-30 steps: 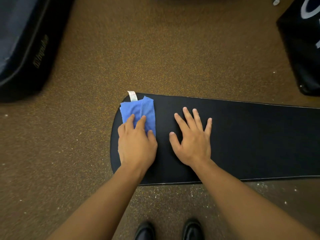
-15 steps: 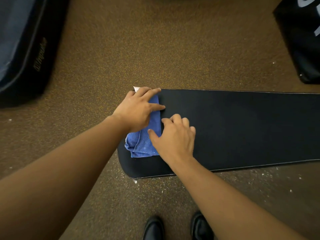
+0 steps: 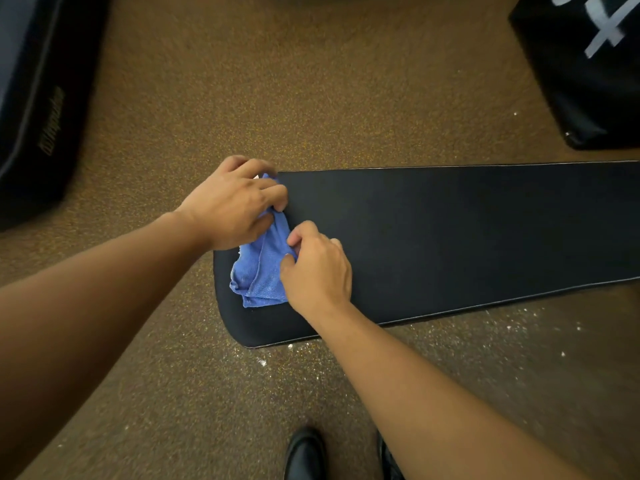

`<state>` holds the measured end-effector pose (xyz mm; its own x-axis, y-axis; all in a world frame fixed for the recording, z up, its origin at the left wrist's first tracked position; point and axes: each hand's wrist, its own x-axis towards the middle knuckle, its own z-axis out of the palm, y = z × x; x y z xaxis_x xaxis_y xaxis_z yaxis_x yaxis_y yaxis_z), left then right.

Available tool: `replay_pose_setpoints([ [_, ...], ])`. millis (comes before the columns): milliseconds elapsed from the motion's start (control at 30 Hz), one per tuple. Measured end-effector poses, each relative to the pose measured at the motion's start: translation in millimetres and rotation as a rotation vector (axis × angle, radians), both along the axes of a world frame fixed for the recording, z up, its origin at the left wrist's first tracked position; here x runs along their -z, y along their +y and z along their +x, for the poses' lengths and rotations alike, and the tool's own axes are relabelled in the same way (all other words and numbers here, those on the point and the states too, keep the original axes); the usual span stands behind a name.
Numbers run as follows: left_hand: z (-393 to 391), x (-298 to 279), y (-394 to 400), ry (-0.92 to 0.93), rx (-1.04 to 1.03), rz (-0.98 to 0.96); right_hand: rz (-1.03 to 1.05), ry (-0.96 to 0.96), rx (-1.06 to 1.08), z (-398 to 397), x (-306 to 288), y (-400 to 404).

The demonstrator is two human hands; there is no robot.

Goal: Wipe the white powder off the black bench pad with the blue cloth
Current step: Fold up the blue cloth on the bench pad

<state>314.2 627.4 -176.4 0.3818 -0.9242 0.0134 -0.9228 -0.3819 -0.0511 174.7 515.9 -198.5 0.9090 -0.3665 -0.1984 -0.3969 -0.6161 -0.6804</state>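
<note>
Blue cloth (image 3: 260, 268) lies bunched on the rounded end of the black bench pad (image 3: 450, 237), caught between both hands. Left hand (image 3: 235, 206) grips its far part, fingers curled over the fabric, so the cloth runs from under that palm toward the person. Right hand (image 3: 317, 268) pinches the cloth's edge, thumb and fingers bent around a fold; most of the cloth lies just to that hand's left. White powder (image 3: 450, 327) speckles the brown floor (image 3: 311, 98) along the pad's near edge, below the right wrist. Two black shoes (image 3: 304, 455) show beneath the forearms
</note>
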Motion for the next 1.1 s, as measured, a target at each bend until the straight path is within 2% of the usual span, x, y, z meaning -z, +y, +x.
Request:
replay_pose_setpoints([
  [200,-13.7,-20.7,-29.4,0.083,0.086,-0.071,0.252,-0.12,0.117,-23.8,-22.0,-34.7],
  [333,-34.1,-40.1,-82.2,0.252,0.176,-0.117,0.172,-0.209,0.151,-55.7,-41.5,-96.7],
  [433,-47.6,-52.8,-138.3,0.294,0.257,-0.059,0.146,-0.244,0.217,-83.8,-48.2,-150.1],
  [667,-100.0,-75.0,-290.1,0.369,0.436,0.11,-0.004,-0.124,0.296,-156.9,-70.9,-277.3],
  [800,-137.9,-97.5,-368.5,0.428,0.47,0.047,-0.058,-0.068,0.358,-206.4,-95.5,-346.7],
  [1100,-213.6,-164.1,-539.1,0.539,0.664,0.017,-0.074,-0.192,0.549,-315.2,-172.0,-470.8],
])
